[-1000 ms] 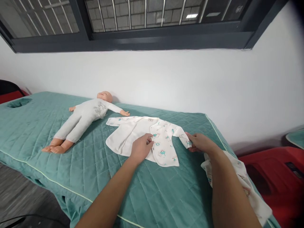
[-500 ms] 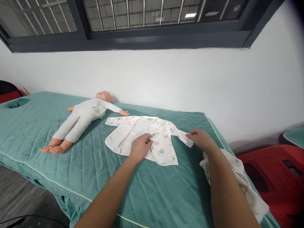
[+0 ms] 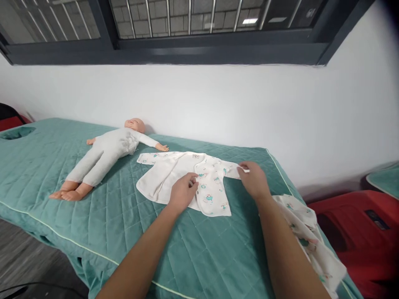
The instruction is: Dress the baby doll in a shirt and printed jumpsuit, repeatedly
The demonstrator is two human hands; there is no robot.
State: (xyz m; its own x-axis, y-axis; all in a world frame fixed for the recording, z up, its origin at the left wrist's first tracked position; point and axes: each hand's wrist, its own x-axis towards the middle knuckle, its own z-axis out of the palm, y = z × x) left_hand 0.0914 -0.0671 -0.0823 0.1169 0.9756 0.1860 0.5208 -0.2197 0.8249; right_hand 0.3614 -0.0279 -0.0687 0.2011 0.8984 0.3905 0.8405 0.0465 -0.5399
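A white baby shirt [image 3: 165, 178] with a small coloured print lies spread out on the green quilted bed cover [image 3: 131, 232], its front open and its sleeves out to the sides. The fingers of my left hand [image 3: 183, 192] are curled together at the edge of the printed front panel. My right hand [image 3: 254, 179] pinches the end of the right-hand sleeve, which is stretched out nearly straight. To the left, a baby doll [image 3: 109, 147] in a white cloth body lies on its back, one hand close to the shirt's other sleeve.
A crumpled white printed cloth [image 3: 324, 257] lies at the bed's right edge, partly behind my right forearm. Red plastic chairs or stools [image 3: 358, 232] stand beyond that edge. A white wall [image 3: 218, 104] with a barred window runs along the back. The bed cover has a hole [image 3: 17, 133] at far left.
My right hand has moved up and slightly left with the sleeve end, and the sleeve has gone from slanting down to nearly level. My left hand has hardly moved.
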